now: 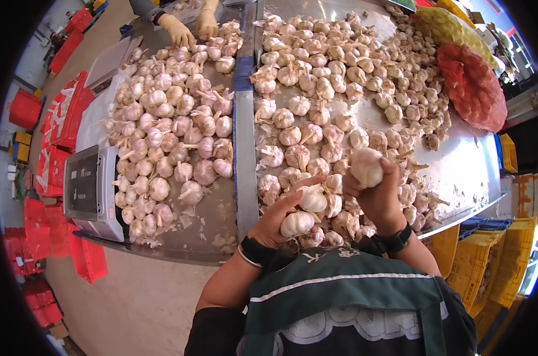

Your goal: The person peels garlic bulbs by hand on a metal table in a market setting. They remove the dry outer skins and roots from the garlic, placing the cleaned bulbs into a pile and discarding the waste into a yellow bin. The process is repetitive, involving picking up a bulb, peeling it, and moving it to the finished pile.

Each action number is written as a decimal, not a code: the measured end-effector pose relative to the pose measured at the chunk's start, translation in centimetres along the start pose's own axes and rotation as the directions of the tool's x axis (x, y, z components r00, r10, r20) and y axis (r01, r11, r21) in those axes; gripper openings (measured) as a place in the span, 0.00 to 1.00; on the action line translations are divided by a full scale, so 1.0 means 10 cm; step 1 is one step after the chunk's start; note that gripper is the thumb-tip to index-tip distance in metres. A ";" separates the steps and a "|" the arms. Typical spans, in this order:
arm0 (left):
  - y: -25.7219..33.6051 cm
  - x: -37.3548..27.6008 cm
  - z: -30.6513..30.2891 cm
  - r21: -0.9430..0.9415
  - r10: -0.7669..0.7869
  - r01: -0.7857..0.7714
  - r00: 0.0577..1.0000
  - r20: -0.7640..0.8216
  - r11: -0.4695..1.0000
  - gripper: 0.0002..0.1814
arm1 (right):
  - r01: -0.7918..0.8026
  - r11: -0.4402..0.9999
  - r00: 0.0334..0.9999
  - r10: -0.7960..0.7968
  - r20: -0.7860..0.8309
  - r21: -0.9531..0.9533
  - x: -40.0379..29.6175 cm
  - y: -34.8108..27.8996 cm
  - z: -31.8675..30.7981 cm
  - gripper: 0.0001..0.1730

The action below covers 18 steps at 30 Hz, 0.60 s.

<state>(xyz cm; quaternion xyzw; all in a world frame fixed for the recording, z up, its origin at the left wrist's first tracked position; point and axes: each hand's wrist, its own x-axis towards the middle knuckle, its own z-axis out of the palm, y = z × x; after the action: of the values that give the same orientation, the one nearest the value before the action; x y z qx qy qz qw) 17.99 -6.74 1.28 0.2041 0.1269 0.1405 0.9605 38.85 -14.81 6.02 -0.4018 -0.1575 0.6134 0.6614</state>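
Observation:
My right hand (pixel 378 191) is closed around a large pale garlic bulb (pixel 367 168), raised above the pile. To its left, my left hand (pixel 280 212) holds a garlic bulb (pixel 297 224) against its palm. Another garlic bulb (pixel 313 199) rests by its fingers; whether the hand grips that one too is unclear. Below both hands, many loose garlic bulbs (pixel 311 133) with stubby stems and papery skins cover the metal table (pixel 467 164). Smaller bulbs (pixel 411 58) are heaped toward the back right.
A raised metal divider (pixel 246 133) splits the table. Beyond it lie more garlic bulbs (pixel 162 120), a digital scale (pixel 95 191) and a co-worker's gloved hands (pixel 180 31). Red (pixel 471 86) and yellow (pixel 454 33) mesh sacks sit at right. Yellow crates (pixel 478 262) stand below the table's right edge.

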 end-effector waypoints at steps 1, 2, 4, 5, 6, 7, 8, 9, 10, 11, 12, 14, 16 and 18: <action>0.00 -0.02 0.00 -0.010 -0.015 0.014 0.999 -0.042 1.000 0.38 | -0.041 0.998 0.999 0.041 -0.011 0.042 -0.03 -0.03 -0.06 0.32; 0.02 -0.06 0.02 -0.041 -0.010 0.007 0.998 -0.064 0.999 0.30 | -0.044 0.998 0.995 0.047 -0.087 0.033 -0.05 -0.04 -0.07 0.34; -0.02 -0.07 -0.04 -0.106 0.020 -0.030 0.996 -0.092 0.994 0.25 | -0.056 0.998 0.993 0.059 -0.098 0.042 -0.09 -0.03 -0.16 0.33; -0.04 -0.07 -0.06 -0.138 0.035 -0.050 0.994 -0.106 0.989 0.23 | -0.068 0.997 0.988 0.073 -0.138 0.036 -0.11 -0.04 -0.17 0.33; 0.00 -0.08 0.06 -0.075 0.067 -0.080 0.985 -0.159 0.994 0.21 | -0.056 0.998 0.985 0.049 -0.166 -0.041 -0.11 -0.02 -0.18 0.33; 0.00 -0.09 0.07 -0.052 0.068 -0.083 0.969 -0.239 0.995 0.21 | -0.045 0.992 0.981 0.022 -0.191 -0.117 -0.10 0.00 -0.18 0.33; 0.00 -0.09 0.07 -0.030 0.071 -0.085 0.946 -0.317 0.996 0.21 | -0.035 0.980 0.977 -0.007 -0.215 -0.194 -0.08 0.02 -0.17 0.33; 0.00 -0.10 0.07 -0.009 0.075 -0.086 0.917 -0.391 0.996 0.21 | -0.006 0.923 0.976 -0.078 -0.204 -0.386 -0.04 0.04 -0.12 0.34; -0.03 -0.08 -0.01 -0.017 0.071 -0.082 0.928 -0.365 0.996 0.23 | 0.022 0.827 0.973 -0.148 -0.179 -0.561 0.00 0.08 -0.02 0.34; -0.05 -0.09 -0.02 0.048 0.130 -0.120 0.915 -0.381 0.992 0.24 | 0.049 0.698 0.967 -0.212 -0.141 -0.715 0.04 0.11 0.10 0.34; -0.04 -0.10 0.01 0.114 0.192 -0.160 0.898 -0.396 0.981 0.25 | 0.169 0.597 0.980 -0.184 0.072 -0.785 0.10 0.05 0.29 0.35; -0.07 -0.10 -0.07 0.127 0.226 -0.190 0.883 -0.411 0.974 0.29 | 0.273 0.462 0.958 -0.210 0.195 -0.844 0.20 0.11 0.63 0.26; 0.04 -0.14 -0.07 -0.082 0.295 -0.335 0.902 -0.314 0.939 0.31 | 0.414 0.204 0.905 -0.195 0.378 -0.887 0.31 0.20 0.80 0.18; 0.15 -0.18 -0.13 -0.189 0.352 -0.440 0.861 -0.368 0.878 0.34 | 0.515 -0.095 0.845 -0.110 0.523 -0.852 0.36 0.23 0.94 0.16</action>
<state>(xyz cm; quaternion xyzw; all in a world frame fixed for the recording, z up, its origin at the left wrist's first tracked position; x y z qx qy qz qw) 15.61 -5.53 1.16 0.0691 0.2170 0.3838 0.8949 31.35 -8.41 9.23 -0.6012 -0.7244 0.1934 0.2764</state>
